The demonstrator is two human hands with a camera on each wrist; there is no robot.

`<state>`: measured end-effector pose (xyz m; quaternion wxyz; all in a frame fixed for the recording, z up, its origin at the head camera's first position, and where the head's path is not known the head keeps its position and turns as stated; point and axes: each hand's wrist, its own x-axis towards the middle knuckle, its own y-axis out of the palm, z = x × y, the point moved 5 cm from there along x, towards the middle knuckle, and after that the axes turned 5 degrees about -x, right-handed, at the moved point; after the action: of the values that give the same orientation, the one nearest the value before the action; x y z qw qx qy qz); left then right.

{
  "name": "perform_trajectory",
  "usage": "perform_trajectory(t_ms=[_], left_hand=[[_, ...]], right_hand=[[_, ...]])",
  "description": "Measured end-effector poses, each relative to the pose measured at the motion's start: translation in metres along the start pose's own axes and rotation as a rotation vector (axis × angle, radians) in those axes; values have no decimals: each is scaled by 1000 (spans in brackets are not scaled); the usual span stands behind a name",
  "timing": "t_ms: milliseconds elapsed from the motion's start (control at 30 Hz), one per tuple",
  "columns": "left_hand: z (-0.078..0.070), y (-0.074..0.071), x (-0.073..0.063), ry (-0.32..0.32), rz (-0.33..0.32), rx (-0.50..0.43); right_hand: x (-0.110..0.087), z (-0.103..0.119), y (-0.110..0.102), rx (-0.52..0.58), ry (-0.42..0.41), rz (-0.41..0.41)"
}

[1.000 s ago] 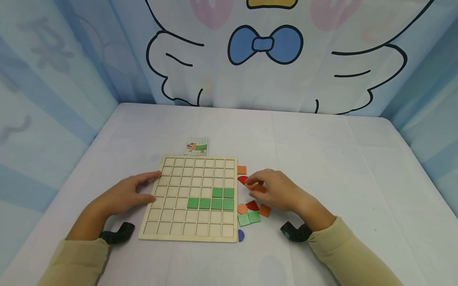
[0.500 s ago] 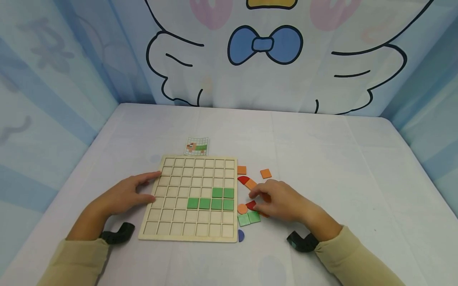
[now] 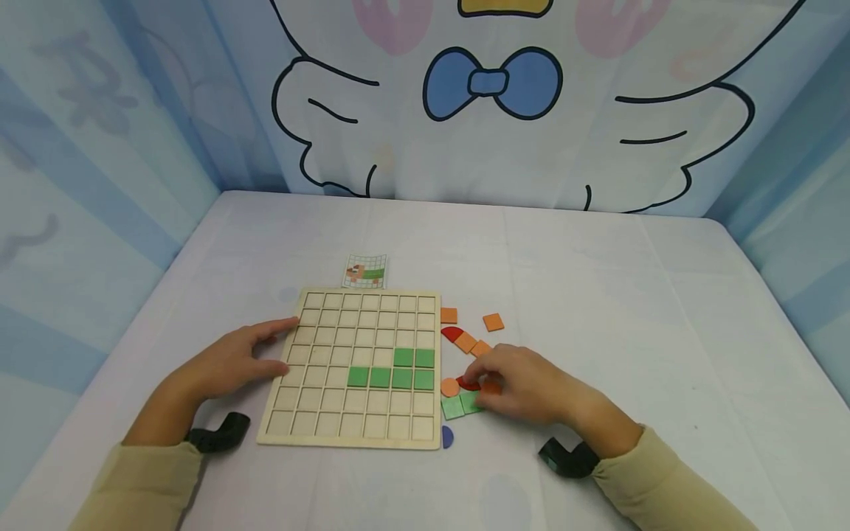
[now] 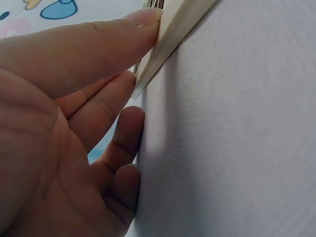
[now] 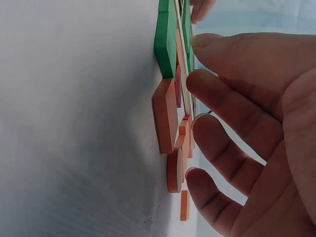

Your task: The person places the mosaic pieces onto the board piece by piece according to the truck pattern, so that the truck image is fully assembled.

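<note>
A wooden grid board (image 3: 335, 425) lies on the table with several green square tiles (image 3: 401, 379) in its cells. My left hand (image 3: 226, 361) touches the board's left edge with thumb and fingertips, fingers fairly straight. To the right of the board, my right hand (image 3: 524, 383) hovers over loose pieces, its fingers loosely bent and apart from the thumb. Beneath or beside it are an orange square tile (image 5: 167, 116), a red piece (image 3: 468, 384) and two loose green squares (image 3: 453, 408). In the right wrist view nothing sits between the fingers.
A small picture card (image 3: 365, 272) lies behind the board. Along the board's right side are an orange circle (image 3: 449, 387), a blue half-circle (image 3: 448, 437), another red piece (image 3: 452, 334) and several orange tiles (image 3: 493, 322). A cartoon-printed curtain (image 3: 491, 147) hangs behind the table.
My right hand has moved toward the person and slightly right, from the upper orange and red pieces to the lower ones, uncovering the upper orange tiles. My left hand stays in place.
</note>
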<state>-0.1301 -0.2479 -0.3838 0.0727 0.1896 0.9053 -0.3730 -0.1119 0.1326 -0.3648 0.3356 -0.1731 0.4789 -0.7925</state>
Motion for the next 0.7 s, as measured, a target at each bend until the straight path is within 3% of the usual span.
perform_trajectory(t_ms=[700], left_hand=[[0,0,0,11,0,6]], right_hand=[[-1,5,5,-45,-52,33]])
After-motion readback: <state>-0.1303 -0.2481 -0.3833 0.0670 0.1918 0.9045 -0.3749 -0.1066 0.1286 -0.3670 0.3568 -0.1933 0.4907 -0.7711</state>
